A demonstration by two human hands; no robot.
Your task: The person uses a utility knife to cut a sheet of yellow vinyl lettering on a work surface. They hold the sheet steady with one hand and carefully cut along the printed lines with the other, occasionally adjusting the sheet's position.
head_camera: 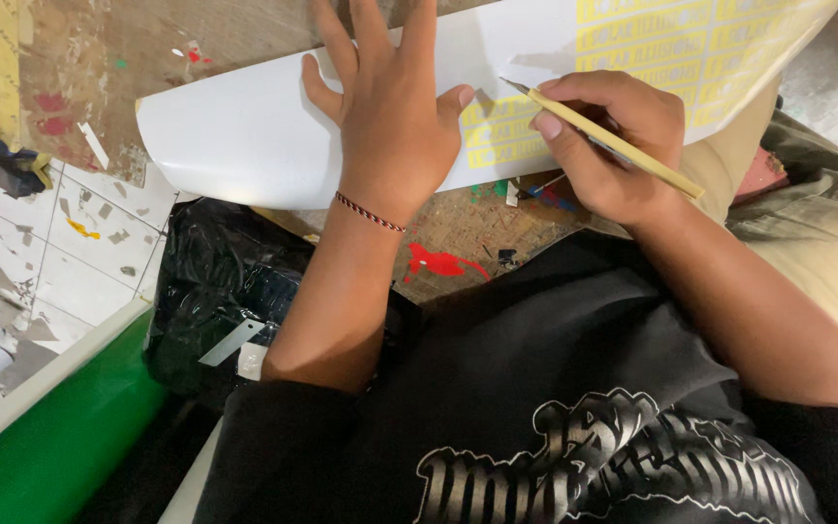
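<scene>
My left hand [390, 116] lies flat, fingers spread, pinning the white sticker sheet [254, 136] at twelve o'clock. My right hand [613, 146] pinches a slim yellow knife [623, 147]; I judge short, shallow strokes along the yellow labels [501, 136] work best.

I see a worn brown board worktop [467, 228], paint-splattered red and green. White tiled floor [80, 262] at left, littered with scraps. Black plastic bag [215, 281] beside a green panel [60, 446], possibly a roll.
</scene>
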